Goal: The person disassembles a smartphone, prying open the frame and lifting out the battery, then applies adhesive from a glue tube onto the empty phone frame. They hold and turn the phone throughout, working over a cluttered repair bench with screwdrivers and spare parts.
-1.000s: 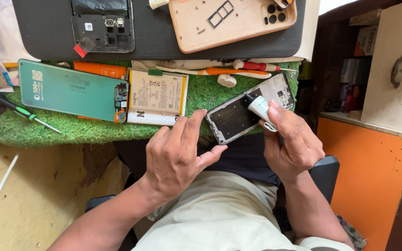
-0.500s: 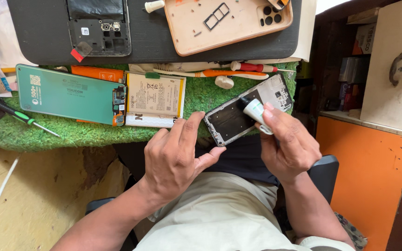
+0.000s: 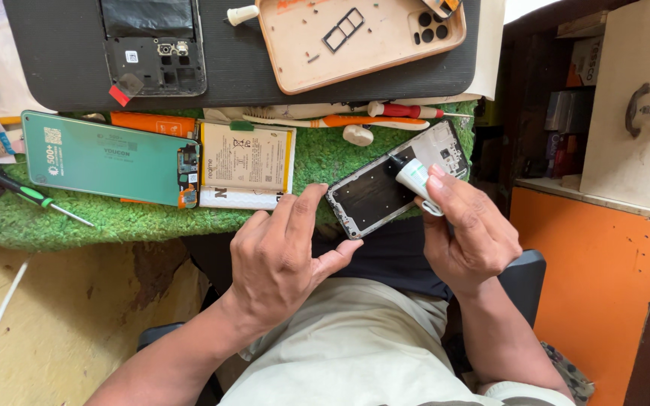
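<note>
Head view, one entry.

Labelled items: a flat cream battery (image 3: 247, 166) with printed label and yellow edge lies on the green turf mat (image 3: 114, 222), at 10 o'clock from the left hand. Touching it on the 9 o'clock side, a teal phone back cover (image 3: 107, 158) carries a small white square sticker near its far end. An orange strip (image 3: 152, 122) shows just above both.

In hand: the left hand (image 3: 283, 259) steadies the near corner of an opened phone frame (image 3: 396, 188), fingers curled on its edge; the frame rests tilted on the mat's front edge, at centre right. The right hand (image 3: 469, 229) grasps a small white glue tube (image 3: 414, 177), its dark nozzle touching the frame's inner face.

Surroundings: at 12 o'clock a dark work mat (image 3: 47, 60) bears a second stripped phone body (image 3: 156, 49) with a red tab and a tan phone case (image 3: 359, 37) holding a loose black tray. A toothbrush (image 3: 325, 119) and red-handled tool lie between the mats. A green-handled screwdriver (image 3: 16, 188) sits at 9 o'clock.

Room: the yellowish tabletop (image 3: 47, 316) shows worn patches; an orange cabinet (image 3: 596, 263) stands at 3 o'clock.
</note>
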The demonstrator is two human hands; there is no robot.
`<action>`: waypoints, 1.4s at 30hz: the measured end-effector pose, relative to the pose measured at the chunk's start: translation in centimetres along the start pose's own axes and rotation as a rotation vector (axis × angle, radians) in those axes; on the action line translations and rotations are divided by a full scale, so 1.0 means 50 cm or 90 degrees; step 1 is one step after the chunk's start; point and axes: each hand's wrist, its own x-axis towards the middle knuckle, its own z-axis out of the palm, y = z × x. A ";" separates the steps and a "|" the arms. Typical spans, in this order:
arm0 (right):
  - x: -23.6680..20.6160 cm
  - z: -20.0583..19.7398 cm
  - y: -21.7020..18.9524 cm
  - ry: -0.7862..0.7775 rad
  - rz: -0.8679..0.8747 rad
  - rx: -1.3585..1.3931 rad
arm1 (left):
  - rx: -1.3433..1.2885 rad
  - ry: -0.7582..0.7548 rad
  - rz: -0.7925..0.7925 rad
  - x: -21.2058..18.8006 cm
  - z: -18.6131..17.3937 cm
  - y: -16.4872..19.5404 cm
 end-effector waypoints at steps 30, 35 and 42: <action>-0.001 -0.007 0.005 0.011 0.014 0.021 | -0.017 0.006 0.009 -0.006 0.000 -0.001; -0.002 -0.013 0.005 0.002 0.031 0.006 | -0.017 0.001 0.010 -0.006 0.000 -0.001; 0.002 -0.012 0.006 0.004 0.019 0.015 | -0.020 0.010 0.019 -0.005 -0.001 0.000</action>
